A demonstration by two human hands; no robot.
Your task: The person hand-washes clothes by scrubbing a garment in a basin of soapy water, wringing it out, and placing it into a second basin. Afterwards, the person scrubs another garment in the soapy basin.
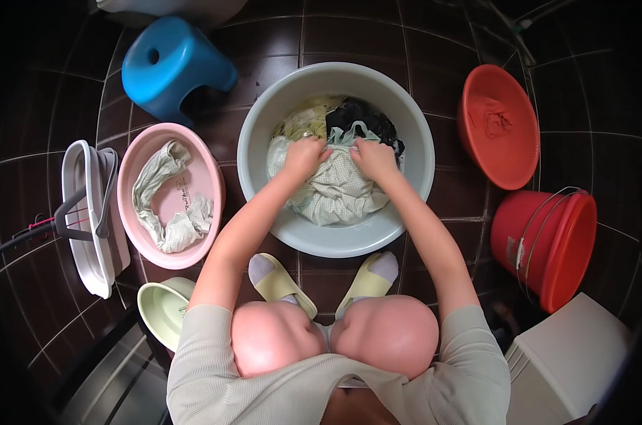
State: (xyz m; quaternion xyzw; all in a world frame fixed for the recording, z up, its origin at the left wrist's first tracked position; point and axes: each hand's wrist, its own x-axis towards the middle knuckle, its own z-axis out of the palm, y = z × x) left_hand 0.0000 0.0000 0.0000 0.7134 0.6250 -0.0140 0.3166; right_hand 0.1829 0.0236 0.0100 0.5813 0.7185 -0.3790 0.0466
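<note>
A large grey-blue basin (250, 159) stands on the floor in front of my feet, with wet laundry in it. My left hand (307, 156) and my right hand (375, 159) are both closed on the upper edge of a pale checked cloth (342, 190), a short distance apart. The cloth lies bunched in folds toward the near side of the basin. Beyond it are a yellowish cloth (301, 122) and a black cloth (370, 119). A light green strip of fabric (356, 132) loops up between my hands. Some cloudy water shows along the far inner wall.
Left of the basin sits a pink oval tub (125, 191) holding a twisted pale cloth (151, 184). Around it are a blue stool (158, 67), a white tub (76, 205) and a small green basin (151, 312). On the right are a red basin (508, 152) and a tipped red bucket (530, 244).
</note>
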